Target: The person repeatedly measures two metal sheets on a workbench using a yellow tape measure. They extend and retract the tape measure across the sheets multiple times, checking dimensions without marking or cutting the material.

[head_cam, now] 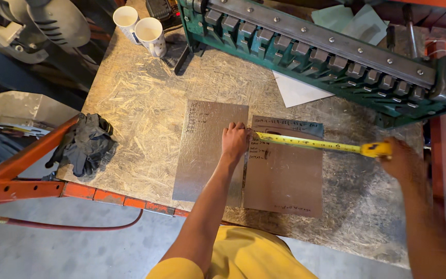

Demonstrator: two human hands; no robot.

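Observation:
Two flat metal sheets lie side by side on a chipboard bench: a silvery sheet (205, 150) on the left and a duller sheet (285, 175) with handwriting on the right. My left hand (235, 140) presses the end of a yellow tape measure blade (305, 143) down where the two sheets meet. My right hand (401, 160) grips the yellow tape measure case (377, 150) out past the right sheet's edge, so the blade lies stretched across the top of that sheet.
A green sheet-metal bending brake (326, 51) spans the bench's far side, with a white sheet (298, 90) under it. Two white mugs (140, 28) stand at the far left corner. Dark gloves (83, 142) lie on the left edge above an orange frame (27, 188). A red hose (68, 225) runs across the floor.

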